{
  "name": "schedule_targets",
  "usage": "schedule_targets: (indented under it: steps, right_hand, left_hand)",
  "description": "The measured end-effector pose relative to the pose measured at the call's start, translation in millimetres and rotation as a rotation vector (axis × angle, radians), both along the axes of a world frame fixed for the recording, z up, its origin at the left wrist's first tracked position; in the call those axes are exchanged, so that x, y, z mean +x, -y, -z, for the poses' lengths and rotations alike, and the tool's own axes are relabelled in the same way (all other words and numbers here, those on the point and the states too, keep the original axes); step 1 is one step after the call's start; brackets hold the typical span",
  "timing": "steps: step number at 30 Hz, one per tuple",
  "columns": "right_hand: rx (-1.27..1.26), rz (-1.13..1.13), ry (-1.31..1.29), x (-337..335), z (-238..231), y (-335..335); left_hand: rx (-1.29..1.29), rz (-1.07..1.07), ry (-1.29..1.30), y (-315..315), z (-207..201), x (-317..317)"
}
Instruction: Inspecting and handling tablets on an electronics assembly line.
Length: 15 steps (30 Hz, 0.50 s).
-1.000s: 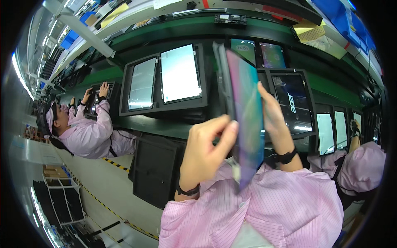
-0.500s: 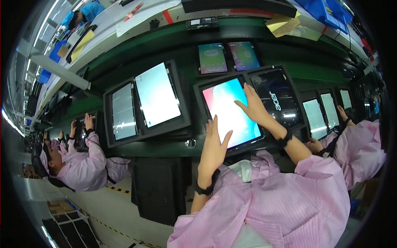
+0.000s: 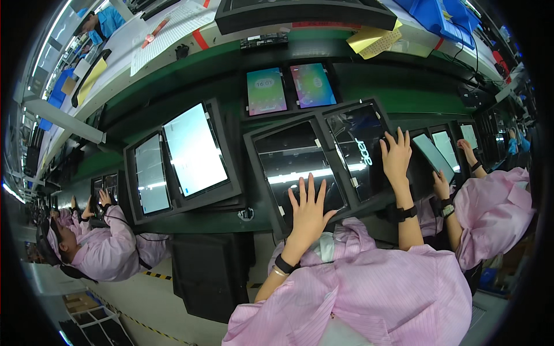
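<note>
In front of me is a black foam tray with two compartments. A tablet with a dark screen lies in its left compartment. My left hand is open, fingers spread over the lower part of that tablet; whether it touches the glass I cannot tell. The right compartment bears a second tablet, dark with a light logo. Fingers stretched, my right hand is open at the tray's right edge beside this tablet. Neither hand holds anything.
To the left, another tray holds a bright white tablet and a dimmer tablet. Beyond my tray lie two tablets with colourful screens. Black trays are stacked below the bench. A co-worker's hand tilts a tablet at right.
The left tablet's screen has gone from bright colours to dark. My right hand has moved from that tablet to the tray's right edge. The co-worker at right has raised a tablet.
</note>
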State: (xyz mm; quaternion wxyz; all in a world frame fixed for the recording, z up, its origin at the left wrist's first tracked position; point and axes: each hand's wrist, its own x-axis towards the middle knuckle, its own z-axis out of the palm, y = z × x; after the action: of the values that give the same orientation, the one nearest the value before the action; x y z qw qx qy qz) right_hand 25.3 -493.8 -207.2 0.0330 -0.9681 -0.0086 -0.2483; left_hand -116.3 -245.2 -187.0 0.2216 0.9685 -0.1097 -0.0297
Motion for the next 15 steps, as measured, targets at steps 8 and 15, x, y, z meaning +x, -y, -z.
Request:
schedule_targets:
  steps: [8,15]
  right_hand:
    - [0.488,0.154,-0.148,23.5,0.2,-5.6]
    - [0.562,-0.251,-0.104,18.0,-16.1,8.8]
  left_hand:
    - [-0.069,0.024,0.026,-3.4,2.6,-0.2]
    - [-0.11,0.048,-0.042,-4.5,7.1,2.9]
